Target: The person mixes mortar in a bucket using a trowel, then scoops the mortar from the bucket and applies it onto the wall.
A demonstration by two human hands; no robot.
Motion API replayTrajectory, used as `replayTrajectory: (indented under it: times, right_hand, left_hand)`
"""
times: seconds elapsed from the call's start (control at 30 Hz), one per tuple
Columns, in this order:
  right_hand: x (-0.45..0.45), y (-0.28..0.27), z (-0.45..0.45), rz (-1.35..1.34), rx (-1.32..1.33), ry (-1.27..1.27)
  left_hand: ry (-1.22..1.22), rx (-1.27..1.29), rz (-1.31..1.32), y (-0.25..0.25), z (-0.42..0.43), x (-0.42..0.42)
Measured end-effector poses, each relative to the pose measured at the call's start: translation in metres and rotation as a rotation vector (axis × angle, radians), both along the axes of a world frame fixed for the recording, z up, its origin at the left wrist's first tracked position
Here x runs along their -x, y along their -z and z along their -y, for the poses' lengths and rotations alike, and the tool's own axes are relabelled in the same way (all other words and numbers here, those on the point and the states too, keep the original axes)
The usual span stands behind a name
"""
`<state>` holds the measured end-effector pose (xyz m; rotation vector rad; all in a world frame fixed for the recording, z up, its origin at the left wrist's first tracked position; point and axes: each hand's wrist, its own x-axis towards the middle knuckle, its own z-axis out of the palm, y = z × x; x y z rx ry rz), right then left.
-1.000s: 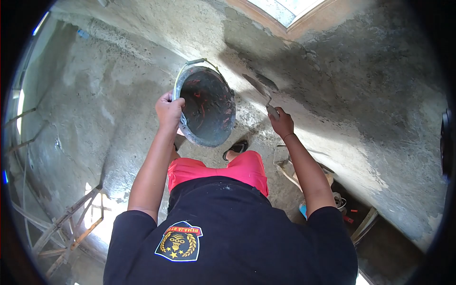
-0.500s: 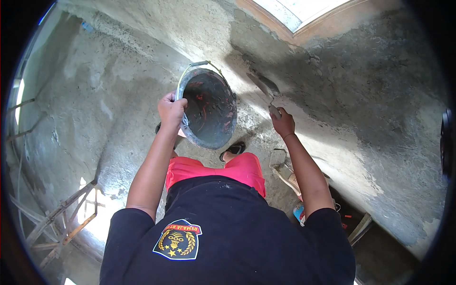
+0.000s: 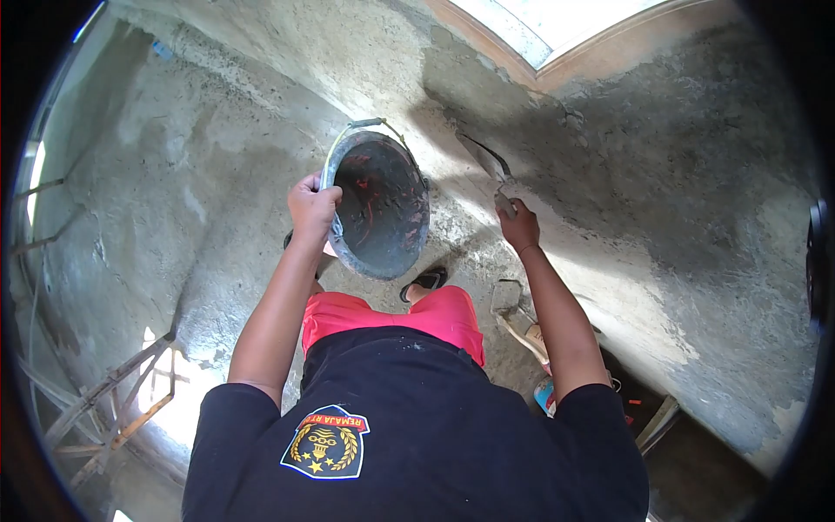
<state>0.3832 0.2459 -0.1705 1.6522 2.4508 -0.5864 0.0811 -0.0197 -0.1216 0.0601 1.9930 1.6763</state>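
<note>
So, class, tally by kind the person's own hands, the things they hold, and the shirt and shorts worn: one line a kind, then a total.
Left hand and right hand: 2
Bucket: 1
Trowel: 1
Black T-shirt: 1
Pink shorts: 1 pair
Total: 6

There are 2 hands [image 3: 313, 209], 1 bucket [image 3: 383, 209], 1 trowel [image 3: 489, 164] and 1 shirt badge [image 3: 325, 441] (showing 3 stars [image 3: 315, 467]).
</note>
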Motion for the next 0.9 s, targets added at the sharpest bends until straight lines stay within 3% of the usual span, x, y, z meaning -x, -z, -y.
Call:
replayTrajectory:
  times: [0.9]
  right_hand:
    - [-0.004, -0.021, -0.004, 0.154, 0.032, -0.024]
  left_hand:
    - [0.028, 0.011, 0.047, -0.009, 0.011, 0.012]
